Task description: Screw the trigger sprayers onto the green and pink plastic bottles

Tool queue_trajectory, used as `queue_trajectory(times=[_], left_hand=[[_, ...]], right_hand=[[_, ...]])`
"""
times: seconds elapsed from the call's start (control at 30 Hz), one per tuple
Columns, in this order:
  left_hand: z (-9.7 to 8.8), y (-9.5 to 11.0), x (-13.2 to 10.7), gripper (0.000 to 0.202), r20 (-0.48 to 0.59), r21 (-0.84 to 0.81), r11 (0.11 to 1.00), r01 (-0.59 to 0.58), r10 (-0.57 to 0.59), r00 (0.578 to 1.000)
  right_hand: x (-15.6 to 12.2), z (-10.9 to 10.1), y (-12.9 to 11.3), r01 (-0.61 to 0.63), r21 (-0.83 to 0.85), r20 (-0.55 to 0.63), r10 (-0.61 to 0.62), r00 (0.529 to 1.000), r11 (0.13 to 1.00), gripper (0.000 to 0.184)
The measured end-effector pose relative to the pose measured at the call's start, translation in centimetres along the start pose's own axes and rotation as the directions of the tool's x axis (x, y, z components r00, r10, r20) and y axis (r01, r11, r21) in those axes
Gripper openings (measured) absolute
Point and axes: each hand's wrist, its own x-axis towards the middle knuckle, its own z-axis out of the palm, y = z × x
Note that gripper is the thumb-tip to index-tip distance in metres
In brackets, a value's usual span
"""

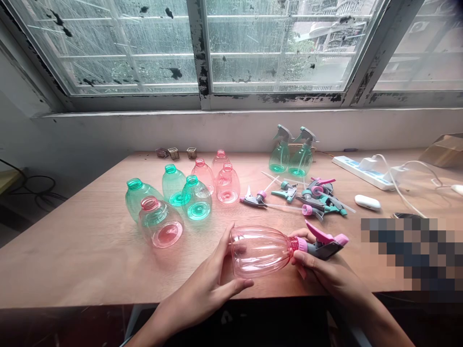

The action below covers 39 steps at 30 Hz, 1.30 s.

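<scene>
A clear pink spray bottle (262,251) lies sideways in the air above the table's front edge, its base to the left. My left hand (213,272) cups the base end, thumb below and fingers behind. At the neck, my right hand (321,270) pinches the pink collar of the spray head (325,243) between thumb and fingers. The head is grey with a pink trigger and sits on the bottle's mouth. Loose spray heads (316,195) in pink, teal and grey lie beyond my right hand. To the left stand several open-necked bottles, green (197,197) and pink (227,183).
Two green spray bottles (300,156) with heads on stand near the wall. A white power strip (363,172) with plugs and cables, a small white case (367,202) and a cardboard box (443,150) are at the right. Small square objects (173,153) sit at the back left.
</scene>
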Motion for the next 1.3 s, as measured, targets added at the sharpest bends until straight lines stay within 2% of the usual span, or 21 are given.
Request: queue_trajectory(times=[0.23, 0.4, 1.3], left_hand=[[-0.02, 0.0, 0.21, 0.1, 0.003, 0.005, 1.0, 0.013, -0.013, 1.0], [0.0, 0.23, 0.03, 0.1, -0.004, -0.001, 1.0, 0.017, -0.017, 1.0], [0.03, 0.34, -0.03, 0.097, 0.002, 0.005, 1.0, 0.008, -0.008, 1.0]], right_hand=[[-0.05, -0.01, -0.15, -0.037, 0.01, -0.016, 0.037, 0.999, 0.999, 0.041], [-0.04, 0.09, 0.05, -0.004, -0.004, -0.05, 0.004, 0.999, 1.0, 0.04], [-0.04, -0.12, -0.05, -0.025, -0.023, -0.011, 0.025, 1.0, 0.999, 0.038]])
